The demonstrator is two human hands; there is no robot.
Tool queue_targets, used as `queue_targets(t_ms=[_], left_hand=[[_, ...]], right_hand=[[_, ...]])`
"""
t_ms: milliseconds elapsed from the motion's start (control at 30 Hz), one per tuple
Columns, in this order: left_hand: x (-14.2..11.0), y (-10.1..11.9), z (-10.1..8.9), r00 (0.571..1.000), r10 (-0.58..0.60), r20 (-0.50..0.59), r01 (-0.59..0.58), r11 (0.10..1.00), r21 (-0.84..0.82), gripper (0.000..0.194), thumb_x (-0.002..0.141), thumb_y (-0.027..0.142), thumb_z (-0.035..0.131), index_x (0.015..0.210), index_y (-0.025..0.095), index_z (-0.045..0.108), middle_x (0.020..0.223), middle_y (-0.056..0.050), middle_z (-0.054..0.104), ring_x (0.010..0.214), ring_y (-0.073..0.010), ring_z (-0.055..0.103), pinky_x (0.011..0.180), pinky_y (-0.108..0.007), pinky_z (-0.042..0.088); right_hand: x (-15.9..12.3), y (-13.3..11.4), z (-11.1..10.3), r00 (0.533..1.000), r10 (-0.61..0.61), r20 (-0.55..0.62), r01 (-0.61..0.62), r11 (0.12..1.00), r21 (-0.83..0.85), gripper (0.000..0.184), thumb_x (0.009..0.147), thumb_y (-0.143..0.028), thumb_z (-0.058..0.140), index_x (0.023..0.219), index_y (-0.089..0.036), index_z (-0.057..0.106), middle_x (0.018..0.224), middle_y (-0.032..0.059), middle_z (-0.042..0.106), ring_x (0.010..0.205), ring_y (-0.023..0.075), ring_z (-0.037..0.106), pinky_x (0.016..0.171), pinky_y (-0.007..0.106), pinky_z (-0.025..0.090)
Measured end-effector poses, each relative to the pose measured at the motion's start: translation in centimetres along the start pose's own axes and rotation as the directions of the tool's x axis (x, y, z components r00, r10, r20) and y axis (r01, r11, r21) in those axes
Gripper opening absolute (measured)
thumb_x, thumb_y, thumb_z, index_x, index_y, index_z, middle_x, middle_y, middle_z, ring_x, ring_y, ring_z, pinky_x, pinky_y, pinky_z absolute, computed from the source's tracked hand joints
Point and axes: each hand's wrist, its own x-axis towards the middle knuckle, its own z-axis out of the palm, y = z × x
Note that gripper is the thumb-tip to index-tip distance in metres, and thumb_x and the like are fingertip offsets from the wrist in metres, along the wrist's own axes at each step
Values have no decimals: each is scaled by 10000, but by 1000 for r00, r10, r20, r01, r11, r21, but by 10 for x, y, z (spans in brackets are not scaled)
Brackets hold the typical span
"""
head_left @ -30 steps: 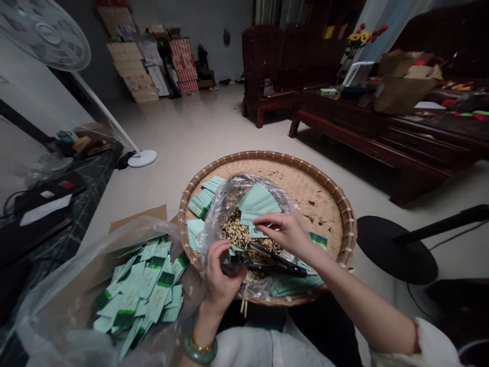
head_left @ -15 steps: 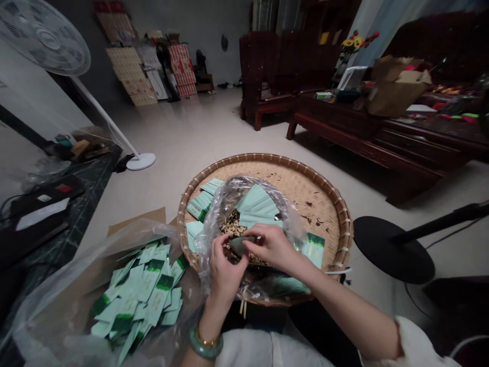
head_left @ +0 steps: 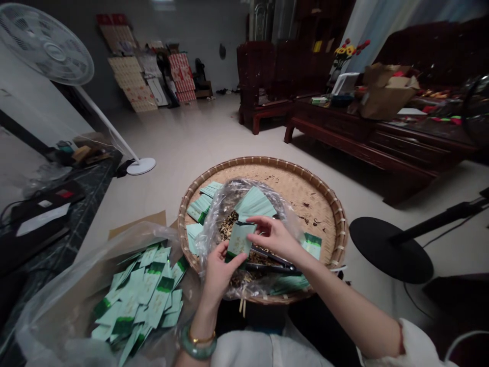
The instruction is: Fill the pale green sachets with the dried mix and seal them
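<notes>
A small pale-green packet [head_left: 240,243] with a darker green band at its bottom is held upright over the tray. My left hand [head_left: 221,267] grips its lower part between thumb and fingers. At the packet's upper right edge, my right hand [head_left: 277,238] holds on with thumb and index finger. Below that hand lies a long black tool [head_left: 273,257], partly covered, its kind unclear. Around it, a clear plastic bag [head_left: 210,237] contains a dark and light loose dried mix [head_left: 228,227]. A fanned stack of green packets [head_left: 255,203] rests on the mix.
The round woven bamboo tray [head_left: 321,193] bears more packets [head_left: 200,208] at its left and others [head_left: 312,244] at its right. A plastic-lined box [head_left: 49,311] of filled-looking packets [head_left: 143,290] stands left. Floor fan [head_left: 141,166], black stand base [head_left: 389,250] and wooden table [head_left: 362,137] surround me.
The packet has turned from edge-on to showing its broad face. My right hand has shifted slightly up, and the black tool beneath is more exposed. The camera view has tilted slightly.
</notes>
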Motion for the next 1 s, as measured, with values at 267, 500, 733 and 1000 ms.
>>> queue_targets(t_ms=[267,500,733,1000], left_hand=[[-4,5,4,994,-97,49,103,983,-150,372,645,411,748,900,144,703,736,-30,724,648,-164,652,612,-245,507],[-6,5,7,996,-86,12,87,974,-209,330,612,375,781,834,147,697,648,-5,696,587,-143,636,609,-242,511],[-3,3,10,997,-55,-59,42,976,-212,297,620,408,768,715,137,691,605,17,663,536,-111,584,548,-211,476],[-7,0,12,994,0,-107,-13,992,-125,304,620,422,764,645,135,667,535,42,604,476,-78,504,466,-170,402]], right_hand=[[-5,9,0,995,39,94,-37,999,-23,296,731,-380,663,575,-158,543,518,-33,537,495,89,468,479,209,362],[-11,5,3,998,-14,57,17,998,-62,385,800,-475,569,585,-156,557,516,-30,497,493,92,440,486,211,360],[-17,10,6,991,-134,10,133,968,-212,326,811,-399,563,608,-149,610,584,7,558,577,123,498,519,216,397],[-16,24,12,999,-26,-26,24,996,-88,363,701,-452,676,556,-160,518,509,-48,439,493,82,397,445,198,332]])
